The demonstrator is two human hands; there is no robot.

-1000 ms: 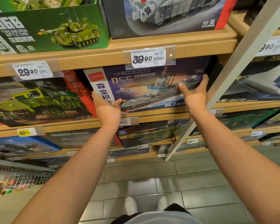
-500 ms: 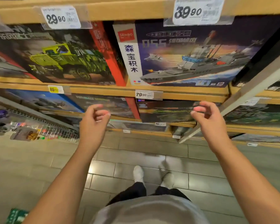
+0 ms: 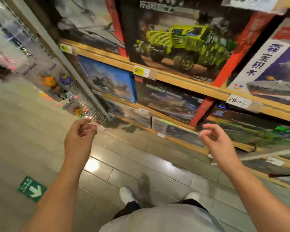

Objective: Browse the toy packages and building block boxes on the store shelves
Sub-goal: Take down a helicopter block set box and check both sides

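the green truck building block box stands on a wooden shelf, the warship box just right of it. below, the left hand and right hand hang in the air, fingers loosely curled, holding nothing. a green arrow sticker lies on the floor.

Left hand and right hand held out with fingers loosely curled and holding nothing, green truck box up above the right hand, blue plane box above the left hand, white shoes below
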